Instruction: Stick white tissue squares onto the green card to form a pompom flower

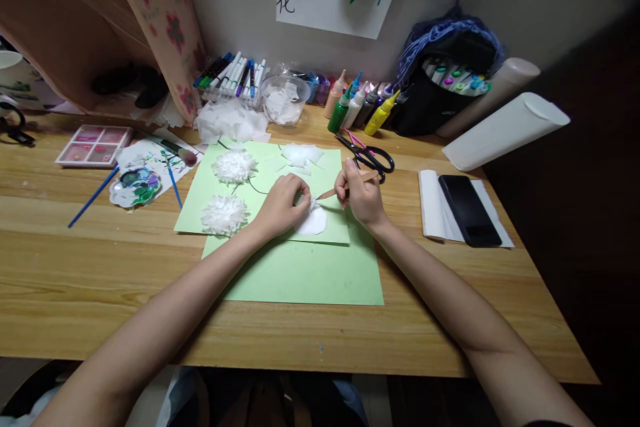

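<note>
My right hand (363, 195) grips a brown pencil (329, 194), its tip pointing left at a small tuft of white tissue paper (314, 203). That tuft is pinched in the fingers of my left hand (286, 203), just above a white paper disc (312, 221) on a green sheet (270, 230). Two fluffy white paper flowers (234, 166) lie on the left part of this sheet, near thin curved black lines. Several cut pieces of white tissue (302, 156) are at its top edge. A second green sheet (305, 280) shows underneath.
Black-handled scissors (375, 159) lie beyond my right hand, near several paint bottles (343, 109). A clear bowl (285, 100) and markers (235, 77) stand at the back. At left are a paint palette (135, 187) and brushes; at right, a phone (469, 210).
</note>
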{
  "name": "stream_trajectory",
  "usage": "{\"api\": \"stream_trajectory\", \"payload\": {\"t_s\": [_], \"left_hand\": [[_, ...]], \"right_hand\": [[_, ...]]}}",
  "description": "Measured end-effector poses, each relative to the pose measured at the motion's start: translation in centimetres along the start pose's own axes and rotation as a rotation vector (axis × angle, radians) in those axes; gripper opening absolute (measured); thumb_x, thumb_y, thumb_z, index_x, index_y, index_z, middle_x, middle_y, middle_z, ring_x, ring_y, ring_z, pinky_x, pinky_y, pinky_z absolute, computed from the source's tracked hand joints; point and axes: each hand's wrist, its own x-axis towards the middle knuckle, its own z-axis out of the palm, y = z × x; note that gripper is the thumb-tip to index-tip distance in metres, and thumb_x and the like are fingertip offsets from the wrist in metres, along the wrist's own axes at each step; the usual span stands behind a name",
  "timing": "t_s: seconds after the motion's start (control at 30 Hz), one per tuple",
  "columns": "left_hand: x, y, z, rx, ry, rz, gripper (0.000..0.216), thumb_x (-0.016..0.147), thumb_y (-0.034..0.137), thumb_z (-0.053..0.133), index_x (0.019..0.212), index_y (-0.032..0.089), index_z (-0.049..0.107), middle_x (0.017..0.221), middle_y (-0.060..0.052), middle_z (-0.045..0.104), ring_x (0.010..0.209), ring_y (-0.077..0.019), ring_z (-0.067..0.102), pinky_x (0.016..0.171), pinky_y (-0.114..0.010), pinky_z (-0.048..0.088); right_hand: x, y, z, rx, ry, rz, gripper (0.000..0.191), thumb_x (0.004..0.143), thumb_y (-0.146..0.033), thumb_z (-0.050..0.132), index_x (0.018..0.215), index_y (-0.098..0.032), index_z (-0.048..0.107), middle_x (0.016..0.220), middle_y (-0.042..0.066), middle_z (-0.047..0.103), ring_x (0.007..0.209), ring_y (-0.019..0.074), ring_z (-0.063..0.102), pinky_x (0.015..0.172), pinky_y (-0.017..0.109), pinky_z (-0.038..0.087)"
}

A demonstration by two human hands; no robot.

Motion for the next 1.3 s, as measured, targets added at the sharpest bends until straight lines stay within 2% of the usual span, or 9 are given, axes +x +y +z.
{"api": "stream_trajectory", "payload": {"t_s": [0.33, 0.63, 0.77, 0.93, 1.1, 1.3], "left_hand": [[0.0, -0.1, 0.1, -0.001, 0.007, 0.002, 0.006, 0.085, 0.019, 0.047, 0.079, 0.02, 0.05, 0.087, -0.005, 0.058, 0.086, -0.0198, 0.05, 0.079, -0.036, 0.041], [0.0, -0.2, 0.1, 0.005, 0.011, 0.008, 0.007, 0.085, 0.02, 0.047, 0.079, 0.02, 0.049, 0.087, -0.005, 0.058, 0.086, -0.0195, 0.05, 0.08, -0.035, 0.041], [0.0, -0.1, 0.1, 0.004, 0.007, 0.005, 0.007, 0.085, 0.02, 0.047, 0.079, 0.019, 0.05, 0.087, -0.005, 0.057, 0.085, -0.0195, 0.05, 0.08, -0.035, 0.041], [0.0, -0.1, 0.1, 0.005, 0.006, 0.004, 0.007, 0.085, 0.019, 0.047, 0.079, 0.019, 0.05, 0.086, -0.005, 0.057, 0.085, -0.0194, 0.05, 0.079, -0.035, 0.041], [0.0, -0.1, 0.1, 0.005, 0.005, 0.003, 0.006, 0.085, 0.018, 0.047, 0.079, 0.019, 0.05, 0.087, -0.005, 0.057, 0.086, -0.0195, 0.05, 0.079, -0.034, 0.041], [-0.1, -0.1, 0.2, 0.011, 0.01, 0.003, 0.006, 0.085, 0.019, 0.047, 0.079, 0.019, 0.05, 0.087, -0.005, 0.057, 0.085, -0.019, 0.05, 0.079, -0.034, 0.041]], "right_hand": [[0.2, 0.9, 0.3, 0.089, -0.037, 0.071, 0.063, 0.089, -0.061, 0.034, 0.043, -0.02, 0.047, 0.035, -0.003, 0.04, 0.03, 0.0074, 0.039, 0.035, 0.026, 0.028], [-0.3, 0.8, 0.4, 0.028, -0.066, -0.016, 0.061, 0.091, -0.056, 0.037, 0.042, -0.02, 0.047, 0.036, -0.003, 0.042, 0.033, 0.0079, 0.041, 0.04, 0.026, 0.033], [-0.1, 0.2, 0.8, -0.03, -0.065, -0.01, 0.06, 0.091, -0.056, 0.036, 0.044, -0.02, 0.044, 0.035, -0.004, 0.041, 0.032, 0.0074, 0.042, 0.039, 0.024, 0.032], [0.2, 0.2, 1.0, 0.022, -0.034, 0.021, 0.06, 0.092, -0.055, 0.035, 0.044, -0.02, 0.043, 0.033, -0.005, 0.037, 0.03, 0.0068, 0.04, 0.035, 0.023, 0.028], [-0.3, 0.6, 0.6, 0.041, 0.037, -0.034, 0.062, 0.093, -0.053, 0.035, 0.041, -0.02, 0.043, 0.035, -0.004, 0.038, 0.031, 0.0064, 0.037, 0.036, 0.024, 0.028], [-0.7, 1.0, 0.7, 0.0, -0.021, -0.089, 0.06, 0.094, -0.049, 0.036, 0.042, -0.019, 0.044, 0.035, -0.004, 0.039, 0.032, 0.0068, 0.039, 0.04, 0.024, 0.031]]}}
